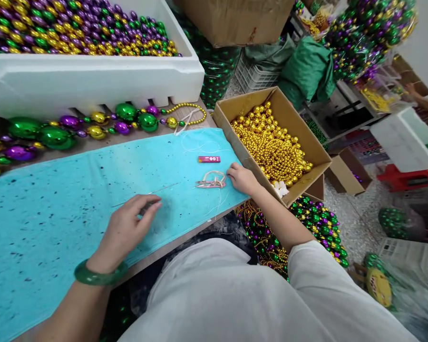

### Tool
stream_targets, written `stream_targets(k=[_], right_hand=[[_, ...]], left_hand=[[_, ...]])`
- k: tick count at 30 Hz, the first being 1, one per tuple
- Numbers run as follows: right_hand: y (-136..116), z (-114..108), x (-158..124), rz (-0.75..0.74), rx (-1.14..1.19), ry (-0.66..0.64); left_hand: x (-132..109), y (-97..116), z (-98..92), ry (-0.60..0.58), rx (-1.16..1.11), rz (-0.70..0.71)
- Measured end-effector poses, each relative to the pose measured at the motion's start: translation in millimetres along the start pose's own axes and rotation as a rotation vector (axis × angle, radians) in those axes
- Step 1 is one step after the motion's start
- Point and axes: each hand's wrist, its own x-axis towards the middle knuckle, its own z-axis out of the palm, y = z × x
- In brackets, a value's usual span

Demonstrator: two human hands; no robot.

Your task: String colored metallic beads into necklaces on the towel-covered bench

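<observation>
My left hand (128, 227) rests on the turquoise cloth (57, 209), its fingers pinched on the end of a long thin needle (153, 192) with pale thread. My right hand (241, 178) lies at the cloth's right edge, fingers curled on a small pair of pale thread snips (211, 181) lying in loose thread. A pink lighter (209, 159) lies just beyond. A green bangle (96, 275) circles my left wrist.
A cardboard box (308, 147) of gold beads stands at the right. A white foam box (92, 80) of purple, green and gold beads stands at the back, a large-bead necklace (92, 124) before it. Bead heaps, crates and boxes crowd the floor on the right.
</observation>
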Motion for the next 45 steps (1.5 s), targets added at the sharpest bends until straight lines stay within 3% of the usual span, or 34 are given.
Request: stream_targets(k=[4,9,11,14,16,19,21,24,28,32,34,37,40,45], right_hand=[[8.6,-7.5,0.3,-0.018,0.234,0.080],[9.9,-26.9,0.0,-0.056,0.581,0.180],[5.4,-35.3,0.2,-0.121,0.637,0.210],[-0.6,-49.8,-1.0,-0.218,0.640,0.243],[0.6,-62.1,-3.2,-0.248,0.584,0.238],[16.6,-83.2,-7.7,-0.235,0.472,0.171],[37.9,-95.7,-10.4,-0.186,0.431,0.123],[79.9,-106.7,-13.0,-0.052,0.391,0.097],[130.2,-102.8,-11.5,0.118,0.324,0.083],[147.7,-83.2,-1.6,0.245,0.237,0.029],[142.1,-75.6,5.5,0.264,0.145,-0.003],[118.9,-75.6,19.6,0.200,0.061,0.070],[83.9,-83.8,42.8,0.076,0.057,0.130],[18.0,-78.2,102.2,-0.144,0.066,0.084]], left_hand=[[21.3,24.3,26.5,-0.010,-0.134,0.036],[63.1,64.1,76.6,0.039,-0.487,0.089],[81.1,81.8,95.8,-0.025,-0.654,0.110],[101.3,105.7,110.9,-0.205,-0.820,0.013],[108.5,118.0,107.6,-0.227,-0.750,-0.012],[111.8,130.6,86.4,-0.109,-0.495,0.100],[112.0,134.9,69.4,-0.052,-0.383,0.152],[113.6,134.2,56.6,-0.003,-0.338,0.111],[116.0,124.9,78.9,-0.007,-0.288,0.095],[111.7,119.7,117.4,-0.113,0.069,0.178],[108.7,117.9,129.0,-0.160,0.269,0.192],[107.4,111.0,135.1,-0.179,0.422,0.200],[110.2,100.5,136.6,-0.140,0.445,0.216],[118.8,94.4,141.7,-0.057,0.435,0.290]])
